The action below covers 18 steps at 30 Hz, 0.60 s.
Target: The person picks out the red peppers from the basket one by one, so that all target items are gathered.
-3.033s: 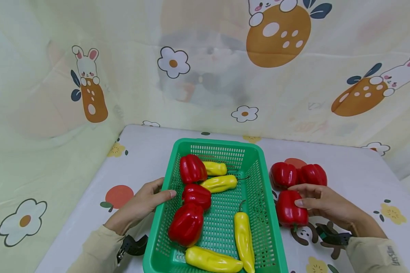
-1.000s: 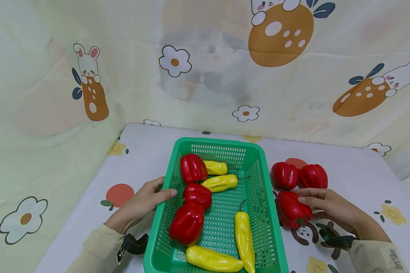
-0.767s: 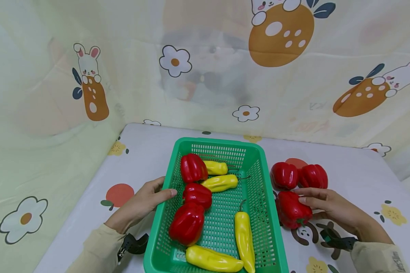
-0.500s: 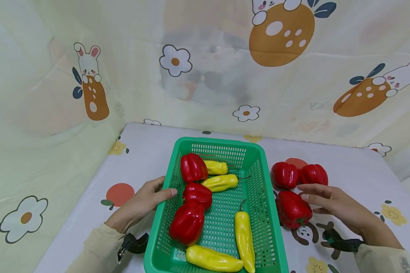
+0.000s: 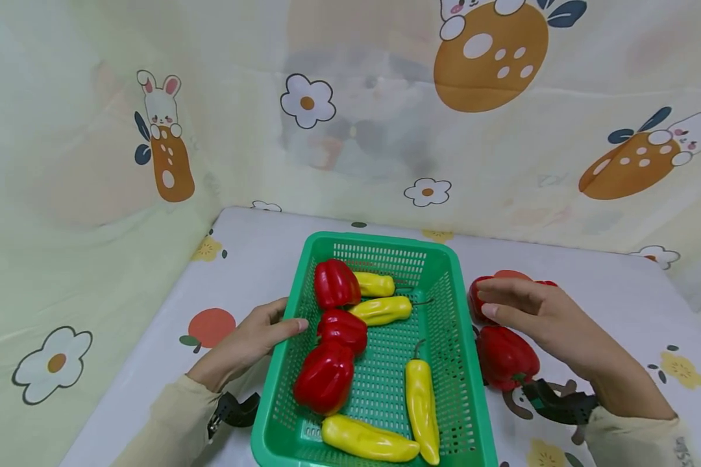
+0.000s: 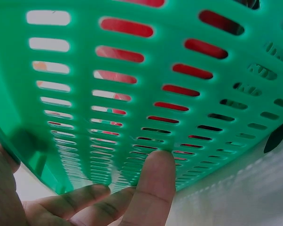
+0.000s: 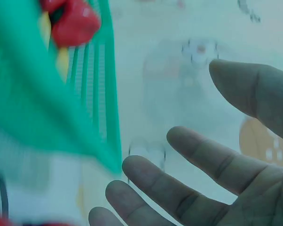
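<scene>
My left hand (image 5: 256, 338) grips the left side of the green plastic basket (image 5: 472, 383), thumb over the rim. In the left wrist view its fingertips (image 6: 155, 169) press the slotted outer wall. My right hand (image 5: 552, 327) holds nothing; its fingers are spread in the right wrist view. In the head view it hovers right of the basket, above the red bell peppers. One bell pepper (image 5: 507, 360) lies in front of it. The hand covers most of two others behind, leaving only slivers, such as the left bell pepper (image 5: 478, 299), showing.
Inside the basket, red bell peppers (image 5: 325, 379) line the left side. Long yellow peppers lie around them: one yellow pepper (image 5: 370, 440) at the front, one upright along the right, two toward the back. A patterned white cloth (image 5: 257, 259) covers the table; a printed curtain (image 5: 362, 130) hangs behind.
My right hand turned the front bell pepper so its stem faces more to the right, then let go and rose up and back over the two rear peppers. The left hand stays on the basket.
</scene>
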{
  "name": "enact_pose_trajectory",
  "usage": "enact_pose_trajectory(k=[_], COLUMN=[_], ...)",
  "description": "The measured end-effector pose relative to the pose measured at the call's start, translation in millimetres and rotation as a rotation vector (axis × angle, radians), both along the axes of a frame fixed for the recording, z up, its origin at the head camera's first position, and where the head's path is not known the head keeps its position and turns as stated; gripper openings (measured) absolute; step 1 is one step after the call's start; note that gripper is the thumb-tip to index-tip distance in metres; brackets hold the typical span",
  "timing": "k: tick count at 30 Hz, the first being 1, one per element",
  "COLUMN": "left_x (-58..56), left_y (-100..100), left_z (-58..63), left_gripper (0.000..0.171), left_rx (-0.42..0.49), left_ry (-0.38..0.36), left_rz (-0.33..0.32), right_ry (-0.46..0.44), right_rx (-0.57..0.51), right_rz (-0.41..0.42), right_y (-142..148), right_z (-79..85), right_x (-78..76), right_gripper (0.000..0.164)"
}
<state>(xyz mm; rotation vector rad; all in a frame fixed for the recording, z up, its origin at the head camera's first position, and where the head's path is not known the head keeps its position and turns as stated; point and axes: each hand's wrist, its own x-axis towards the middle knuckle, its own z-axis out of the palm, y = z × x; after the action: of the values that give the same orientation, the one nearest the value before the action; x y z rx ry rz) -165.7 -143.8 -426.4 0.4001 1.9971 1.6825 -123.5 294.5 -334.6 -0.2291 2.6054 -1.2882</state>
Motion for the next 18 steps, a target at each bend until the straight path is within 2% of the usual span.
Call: enact_pose_trajectory(k=[8,18], left_x=[-0.6,-0.8], left_y=[0,0], left_z=[-1.1,-2.5], left_gripper=[0.058,0.056], left_rx=[-0.003,-0.004], left_ry=[-0.019,-0.017], left_rz=[0.015,0.029], right_ry=[-0.020,-0.135], right_rx=[-0.076,-0.157], right_rz=[0.119,0.270], right_y=[-65,-117], right_z=[9.8,-7.0], right_x=[-12.4,-30.4], right_gripper=[0.055,0.049])
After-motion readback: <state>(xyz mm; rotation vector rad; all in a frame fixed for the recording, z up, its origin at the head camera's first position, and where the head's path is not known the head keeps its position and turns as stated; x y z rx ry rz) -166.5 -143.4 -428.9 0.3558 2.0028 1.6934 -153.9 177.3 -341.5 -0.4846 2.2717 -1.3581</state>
